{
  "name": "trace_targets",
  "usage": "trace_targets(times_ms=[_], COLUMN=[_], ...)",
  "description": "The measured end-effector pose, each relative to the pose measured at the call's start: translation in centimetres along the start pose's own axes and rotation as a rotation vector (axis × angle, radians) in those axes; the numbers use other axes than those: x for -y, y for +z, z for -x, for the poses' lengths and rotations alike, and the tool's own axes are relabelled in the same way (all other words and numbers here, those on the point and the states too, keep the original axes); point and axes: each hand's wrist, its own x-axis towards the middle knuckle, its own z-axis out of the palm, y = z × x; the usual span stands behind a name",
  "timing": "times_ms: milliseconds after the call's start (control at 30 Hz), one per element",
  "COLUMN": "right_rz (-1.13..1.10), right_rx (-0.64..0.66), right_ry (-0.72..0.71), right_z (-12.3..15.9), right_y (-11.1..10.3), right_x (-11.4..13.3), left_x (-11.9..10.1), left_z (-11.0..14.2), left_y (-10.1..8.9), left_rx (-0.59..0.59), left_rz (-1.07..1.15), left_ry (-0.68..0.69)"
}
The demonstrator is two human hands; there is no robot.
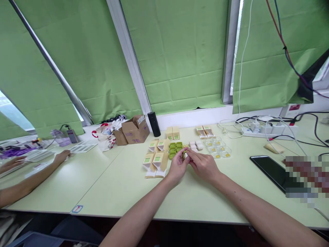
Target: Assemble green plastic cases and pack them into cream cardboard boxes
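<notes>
My left hand (177, 168) and my right hand (205, 166) meet over the table, fingers closed round a small green-and-white piece (185, 155). Fingers cover most of it, so its kind does not show. Just beyond my left hand sit several small olive-green boxes (175, 147). Small white blocks (195, 145) lie behind my right hand. To the right of these stand clear cups with yellow centres (218, 148). Left of my hands are open cream cartons with green squares (155, 158). More such cartons (205, 131) are further back.
A cardboard box (135, 129) and a black cylinder (154, 124) stand at the back. On the right lie a phone (268, 170), a power strip (276, 129) and tangled cables. At far left, a co-worker's hand (61, 156) rests near white trays (83, 146).
</notes>
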Motion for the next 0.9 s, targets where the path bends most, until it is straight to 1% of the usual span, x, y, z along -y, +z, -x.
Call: trace_targets(times_ms=[100, 233, 367, 500, 600, 667, 767, 833, 900], right_rz=[-0.036, -0.155, -0.264, -0.384, -0.513, -0.572, -0.63, -0.674, -0.739], right_rx=[0.009, 0.082, 0.086, 0.087, 0.088, 0.083, 0.069, 0.064, 0.066], right_ry=[0.03, 0.122, 0.183, 0.242, 0.308, 0.35, 0.423, 0.48, 0.546], right_z=[-0.1, 0.1, 0.3, 0.2, -0.1, -0.2, -0.4, -0.5, -0.6], right_y=[-0.2, -0.3, 0.0, 0.0, -0.2, -0.3, -0.4, -0.4, -0.5], right_x=[-0.1, -0.5, -1.1, -1.1, -0.9, -0.8, -0.6, -0.5, -0.4], left_x=[-0.1, -0.1, -0.1, -0.3, -0.5, -0.6, -0.7, -0.8, -0.9], left_z=[0.0, 0.0, 0.1, 0.2, 0.2, 0.1, -0.1, -0.1, 0.0], left_y=[-0.1, -0.1, -0.1, -0.5, -1.1, -1.6, -2.1, -2.3, -2.2], left_rx=[0.004, 0.016, 0.038, 0.082, 0.115, 0.082, -0.013, -0.066, -0.1], left_rz=[0.021, 0.101, 0.157, 0.164, 0.13, 0.062, -0.049, -0.123, -0.218], left_ry=[-0.024, -0.081, -0.115, -0.097, -0.049, -0.015, 0.012, 0.042, 0.103])
